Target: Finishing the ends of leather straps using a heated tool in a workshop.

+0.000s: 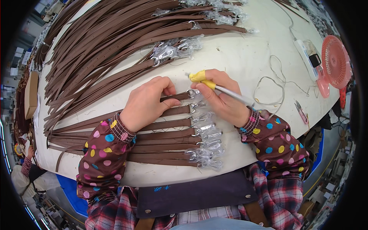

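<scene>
My left hand (145, 103) pinches the end of a brown strap (181, 96) beside its metal ring. My right hand (228, 105) grips a slim silver tool (234, 96) with a yellow part and a thin cord trailing from its rear; yellow wrapping (197, 75) covers the index fingertip. Its thumb lies near the topmost plastic-wrapped clasp (197, 94) of the row. Below my hands, several more straps (161, 137) lie side by side, their metal clasps in clear wrapping (207, 142) at the right ends.
A large pile of straps (99, 46) fills the upper left of the white table (260, 46). At right are a power strip (303, 55), pink fan (333, 57), cords and snips (301, 113). A cardboard box (31, 96) stands at left; another person's hand (29, 153) shows below it.
</scene>
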The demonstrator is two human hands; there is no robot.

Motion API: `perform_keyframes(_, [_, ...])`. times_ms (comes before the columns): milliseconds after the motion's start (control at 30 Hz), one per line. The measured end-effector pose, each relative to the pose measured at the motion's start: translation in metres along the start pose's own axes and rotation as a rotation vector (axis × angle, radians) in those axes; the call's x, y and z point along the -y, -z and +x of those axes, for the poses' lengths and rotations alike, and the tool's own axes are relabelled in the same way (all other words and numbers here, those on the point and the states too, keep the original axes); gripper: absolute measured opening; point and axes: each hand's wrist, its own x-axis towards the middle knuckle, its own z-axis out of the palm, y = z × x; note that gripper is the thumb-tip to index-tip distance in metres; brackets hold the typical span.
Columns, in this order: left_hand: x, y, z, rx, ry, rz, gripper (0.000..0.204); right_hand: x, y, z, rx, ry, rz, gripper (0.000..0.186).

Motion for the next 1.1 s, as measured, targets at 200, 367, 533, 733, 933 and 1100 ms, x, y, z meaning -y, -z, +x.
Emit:
perform_keyframes(200, [0.005, 0.003, 0.002, 0.043, 0.154, -0.130, 0.021, 0.002, 0.010, 0.002, 0.192, 0.151, -0.443, 0.030])
perform_keyframes(367, [0.018, 0.000, 0.005, -0.001, 0.097, -0.270, 0.019, -0.002, 0.007, 0.001, 0.230, 0.130, -0.415, 0.026])
perform_keyframes(533, [0.025, 0.014, -0.001, -0.335, -0.062, 0.370, 0.008, -0.002, 0.007, 0.002, 0.217, 0.141, -0.422, 0.024])
perform_keyframes(733, [0.009, 0.020, 0.000, -0.503, -0.201, 0.634, 0.008, 0.000, 0.007, 0.003, 0.184, 0.050, -0.340, 0.024])
perform_keyframes(933, [0.002, -0.010, 0.006, -0.151, -0.183, -0.123, 0.017, 0.003, 0.005, 0.004, 0.194, -0.163, -0.178, 0.024])
perform_keyframes(1100, [0.005, -0.007, 0.007, -0.036, 0.061, -0.391, 0.020, 0.006, 0.006, 0.005, 0.208, -0.225, -0.146, 0.025])
